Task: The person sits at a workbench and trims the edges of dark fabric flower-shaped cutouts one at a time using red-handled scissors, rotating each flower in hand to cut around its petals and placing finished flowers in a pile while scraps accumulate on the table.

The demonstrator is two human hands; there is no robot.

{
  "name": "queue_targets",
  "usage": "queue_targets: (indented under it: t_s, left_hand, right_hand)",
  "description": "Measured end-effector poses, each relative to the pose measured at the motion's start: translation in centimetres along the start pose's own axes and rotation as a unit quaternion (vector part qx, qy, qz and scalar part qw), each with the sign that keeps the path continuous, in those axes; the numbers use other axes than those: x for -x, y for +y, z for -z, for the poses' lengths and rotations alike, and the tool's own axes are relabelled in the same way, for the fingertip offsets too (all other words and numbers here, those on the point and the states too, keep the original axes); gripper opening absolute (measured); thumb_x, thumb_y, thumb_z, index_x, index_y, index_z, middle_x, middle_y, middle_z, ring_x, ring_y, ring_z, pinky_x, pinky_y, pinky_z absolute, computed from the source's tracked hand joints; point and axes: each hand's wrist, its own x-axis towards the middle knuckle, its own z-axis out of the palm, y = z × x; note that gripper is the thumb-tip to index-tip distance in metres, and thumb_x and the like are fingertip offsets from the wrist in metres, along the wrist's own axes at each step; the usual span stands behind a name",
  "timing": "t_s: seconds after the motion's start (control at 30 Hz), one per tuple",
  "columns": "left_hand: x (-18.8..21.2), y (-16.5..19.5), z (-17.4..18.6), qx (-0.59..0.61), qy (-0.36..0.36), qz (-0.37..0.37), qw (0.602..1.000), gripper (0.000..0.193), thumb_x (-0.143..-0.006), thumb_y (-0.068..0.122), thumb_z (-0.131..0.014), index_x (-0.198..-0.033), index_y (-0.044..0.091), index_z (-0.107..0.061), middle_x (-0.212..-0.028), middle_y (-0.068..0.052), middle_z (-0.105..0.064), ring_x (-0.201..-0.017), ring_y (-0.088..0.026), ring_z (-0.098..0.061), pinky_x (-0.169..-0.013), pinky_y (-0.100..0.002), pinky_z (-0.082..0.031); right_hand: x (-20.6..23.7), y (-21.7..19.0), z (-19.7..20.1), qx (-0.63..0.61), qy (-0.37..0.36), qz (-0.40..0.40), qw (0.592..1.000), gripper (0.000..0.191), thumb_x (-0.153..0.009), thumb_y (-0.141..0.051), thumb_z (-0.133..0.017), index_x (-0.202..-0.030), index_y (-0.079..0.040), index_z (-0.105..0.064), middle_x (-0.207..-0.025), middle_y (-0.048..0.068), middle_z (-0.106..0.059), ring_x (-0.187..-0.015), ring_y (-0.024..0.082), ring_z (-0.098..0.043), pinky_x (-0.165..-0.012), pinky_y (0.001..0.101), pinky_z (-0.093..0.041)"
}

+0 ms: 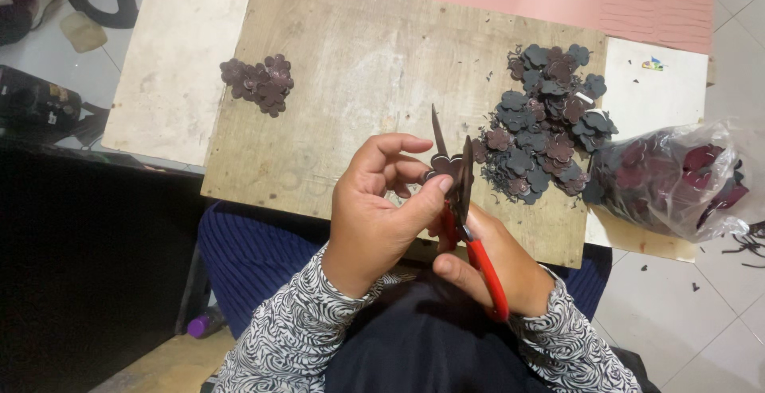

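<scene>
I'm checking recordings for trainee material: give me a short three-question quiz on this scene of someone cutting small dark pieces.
1. True or false: the scissors have red handles.
2. Which hand holds the small flower-shaped piece at the blades? A) left hand B) right hand C) neither
3. Fill in: the larger pile of dark pieces lies on the wooden board beside a clear plastic ____.

Key
1. True.
2. A: the left thumb and fingers pinch it, while the right hand works the scissors.
3. Bag; it holds more dark pieces. A smaller pile lies on the other side of the board.
</scene>
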Motion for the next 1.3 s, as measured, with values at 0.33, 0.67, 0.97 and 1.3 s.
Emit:
queue_targets:
  t_s: [0.33,0.67,0.97,1.3]
  left_hand:
    - [-0.3,-1.0,0.3,0.093,-0.046,0.019,0.994,0.01,-0.1,0.002,-0.068,-0.105,0.0,-0.059,-0.09,-0.005,-0.071,-0.072,-0.008,-0.066,-0.063,-0.023,-0.056]
    - [-0.2,-0.6,-0.2,0.113,-0.052,0.036,0.992,0.009,-0.101,0.003,-0.066,-0.108,0.001,-0.059,-0.088,-0.005,-0.07,-0.07,-0.007,-0.066,-0.059,-0.022,-0.055]
    - [-0.2,-0.9,-0.1,0.102,-0.081,0.062,0.989,0.011,-0.098,0.003,-0.069,-0.104,0.001,-0.059,-0.088,-0.005,-0.07,-0.069,-0.007,-0.067,-0.055,-0.023,-0.056]
    - [-0.3,-0.9,0.0,0.145,-0.098,0.109,0.978,0.01,-0.098,0.004,-0.069,-0.102,0.0,-0.06,-0.086,-0.007,-0.071,-0.067,-0.01,-0.068,-0.054,-0.024,-0.056]
  right_hand:
    - [-0.1,0.1,0.0,-0.019,0.011,0.018,1.0,0.097,-0.085,-0.087,-0.051,-0.131,-0.001,-0.052,-0.102,0.005,-0.056,-0.088,0.014,-0.054,-0.077,0.029,-0.05]
    - [-0.1,0.9,-0.2,-0.098,0.006,-0.003,0.995,0.096,-0.082,-0.089,-0.056,-0.117,-0.001,-0.057,-0.103,0.005,-0.054,-0.092,0.016,-0.053,-0.083,0.0313,-0.051]
    - [0.4,1.6,-0.1,-0.092,0.016,-0.029,0.995,0.099,-0.078,-0.091,-0.054,-0.118,-0.001,-0.057,-0.098,0.005,-0.057,-0.089,0.014,-0.055,-0.077,0.0279,-0.05]
    - [0.4,1.8,-0.2,-0.091,0.008,-0.033,0.995,0.099,-0.075,-0.094,-0.053,-0.11,-0.002,-0.057,-0.095,0.005,-0.056,-0.085,0.013,-0.053,-0.072,0.0264,-0.047]
